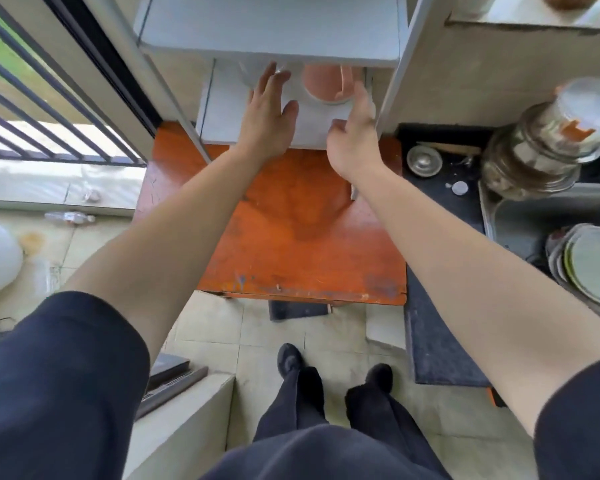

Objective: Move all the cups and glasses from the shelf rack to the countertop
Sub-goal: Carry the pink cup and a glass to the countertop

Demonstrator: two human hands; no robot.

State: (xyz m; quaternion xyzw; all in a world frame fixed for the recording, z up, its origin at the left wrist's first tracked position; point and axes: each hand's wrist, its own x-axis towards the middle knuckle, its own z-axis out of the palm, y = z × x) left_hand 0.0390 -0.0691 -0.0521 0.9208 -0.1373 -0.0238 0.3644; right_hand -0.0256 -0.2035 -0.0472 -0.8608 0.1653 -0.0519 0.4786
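Both hands reach into the lower tier of the shelf rack (pixel 222 109), which stands on the orange bench (pixel 291 237). The left hand (pixel 267 116) has its fingers apart near a clear glass (pixel 253 72) at the far left of the tier. The right hand (pixel 354 140) has loosely curled fingers holding nothing, just beside the pink cup (pixel 326 83). A good grip would probably take the cup around its body, then draw it out low and level under the upper shelf (pixel 274 26).
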